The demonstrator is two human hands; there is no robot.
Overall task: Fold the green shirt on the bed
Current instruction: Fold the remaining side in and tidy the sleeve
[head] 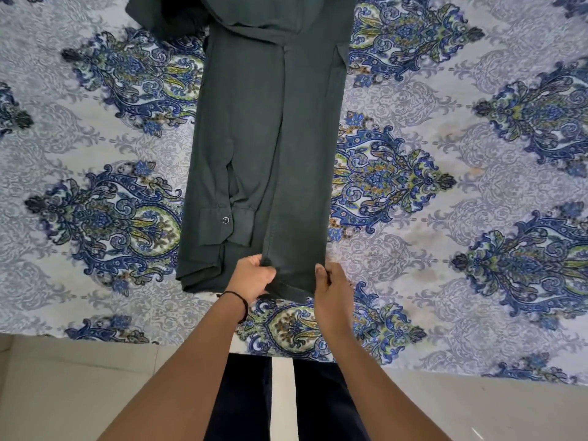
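The dark green shirt (264,138) lies lengthwise on the bed, its sides folded inward into a long narrow strip. A sleeve with a buttoned cuff (227,221) rests on the left part. My left hand (253,276) grips the near hem of the right-hand fold, fingers curled around the cloth. On the right edge of that same fold, my right hand (332,289) pinches the hem. The shirt's far end, with the collar, runs out of view at the top.
The bed (445,218) is covered by a sheet with blue and green paisley print. Its near edge runs across the bottom, with pale tiled floor (79,393) below. My legs in dark trousers (283,402) stand against the edge.
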